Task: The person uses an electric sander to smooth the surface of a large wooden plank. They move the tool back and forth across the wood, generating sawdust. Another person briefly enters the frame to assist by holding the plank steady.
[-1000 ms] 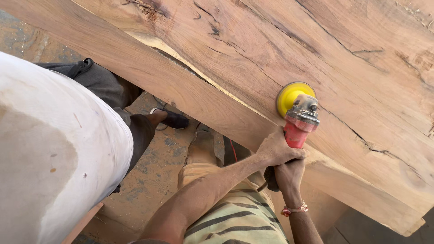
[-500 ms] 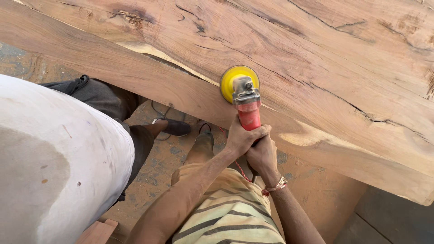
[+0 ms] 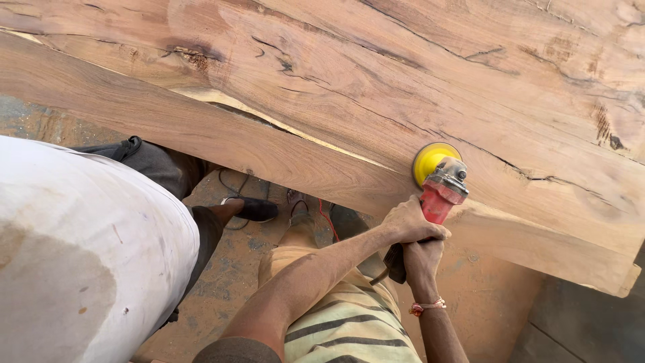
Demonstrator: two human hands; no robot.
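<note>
Both hands (image 3: 415, 236) clamp the red grinder (image 3: 440, 191) (yellow disc) at the slab (image 3: 376, 87) edge.

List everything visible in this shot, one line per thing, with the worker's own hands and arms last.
wooden slab: one, reddish brown with dark cracks, fills the top of the view
angle grinder: one, red body with grey head, on the slab's near edge
sanding disc: one, yellow, on the grinder's head against the wood
floor: dusty orange-brown, below the slab
other person: one, in a white garment and dark trousers, at left
sandal: one, black, on that person's foot
bracelet: one, red beaded, on the right wrist
left hand: grips the grinder's body
right hand: grips the grinder's rear, below the left
</note>
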